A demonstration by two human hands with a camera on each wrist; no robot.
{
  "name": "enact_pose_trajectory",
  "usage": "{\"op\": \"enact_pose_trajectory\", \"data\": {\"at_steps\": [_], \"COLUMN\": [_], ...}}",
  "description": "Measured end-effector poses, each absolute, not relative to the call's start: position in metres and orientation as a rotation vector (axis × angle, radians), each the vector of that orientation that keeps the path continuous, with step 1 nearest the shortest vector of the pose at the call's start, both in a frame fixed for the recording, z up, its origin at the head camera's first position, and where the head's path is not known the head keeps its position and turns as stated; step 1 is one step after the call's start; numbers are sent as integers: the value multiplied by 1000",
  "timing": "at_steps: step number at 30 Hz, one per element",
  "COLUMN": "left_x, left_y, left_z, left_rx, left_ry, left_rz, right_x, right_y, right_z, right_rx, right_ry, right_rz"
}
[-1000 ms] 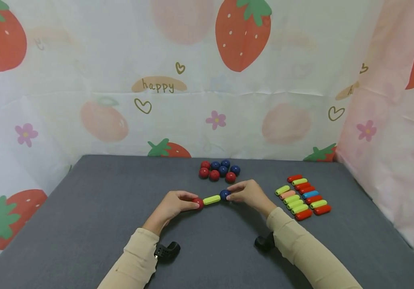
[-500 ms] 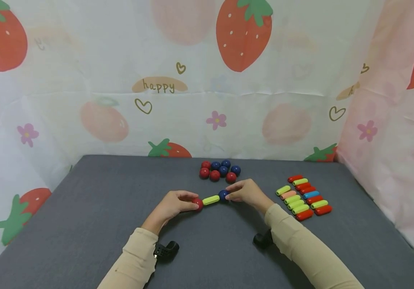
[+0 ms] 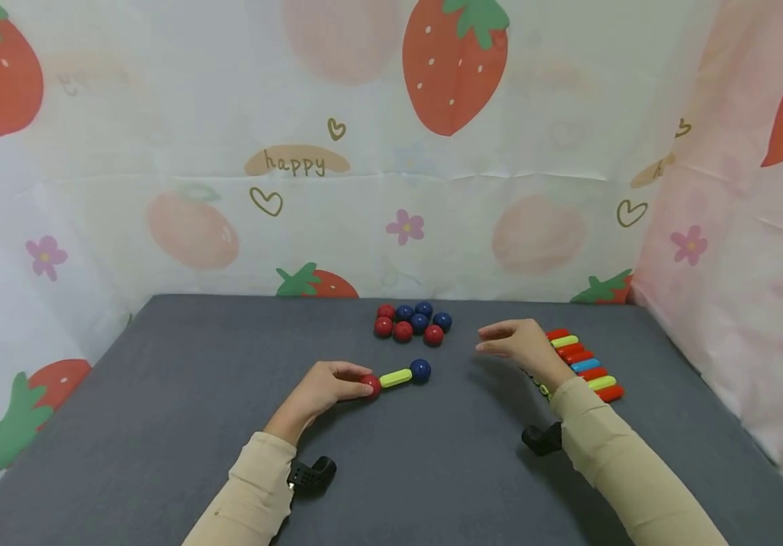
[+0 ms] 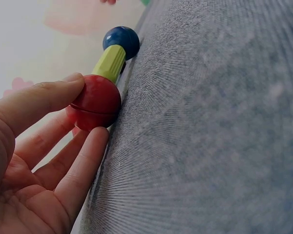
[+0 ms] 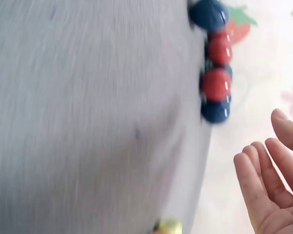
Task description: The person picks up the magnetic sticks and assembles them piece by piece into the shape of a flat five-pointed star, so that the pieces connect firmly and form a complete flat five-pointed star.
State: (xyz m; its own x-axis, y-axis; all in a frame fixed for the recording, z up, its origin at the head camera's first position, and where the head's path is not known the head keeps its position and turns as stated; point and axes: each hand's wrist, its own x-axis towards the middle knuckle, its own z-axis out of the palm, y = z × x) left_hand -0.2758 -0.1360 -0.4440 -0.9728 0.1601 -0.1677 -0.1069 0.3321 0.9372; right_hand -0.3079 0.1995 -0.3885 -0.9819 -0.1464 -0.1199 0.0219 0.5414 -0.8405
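Note:
My left hand pinches a red ball between thumb and fingers. From that ball a yellow-green rod runs to a dark blue ball, the three joined in a line. The left wrist view shows the red ball in the fingertips, with the rod and blue ball beyond it. Holding nothing, my right hand hovers between the ball group and the coloured rods, its forearm hiding some of them. Its fingers are extended in the right wrist view, where the hand is apart from everything.
Several red and blue balls lie grouped near the back edge of the grey table. Red, yellow-green and blue rods lie in a slanting column at the right. A printed cloth hangs behind the table and along its sides.
My right hand has let go of the blue ball and moved right, towards the rods. My left hand keeps its grip on the red ball, almost unmoved.

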Motion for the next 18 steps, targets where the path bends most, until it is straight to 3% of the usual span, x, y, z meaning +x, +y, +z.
{"op": "enact_pose_trajectory", "data": {"at_steps": [7, 18], "left_x": [-275, -274], "left_y": [-137, -136], "left_z": [-442, -438], "left_rx": [73, 70], "left_ry": [2371, 2400], "left_rz": [1680, 1663], "right_x": [-305, -302], "right_y": [242, 272], "right_z": [-383, -386], "right_rx": [-89, 3], "right_ry": [2601, 2593], "right_rz": [-1430, -1423]}}
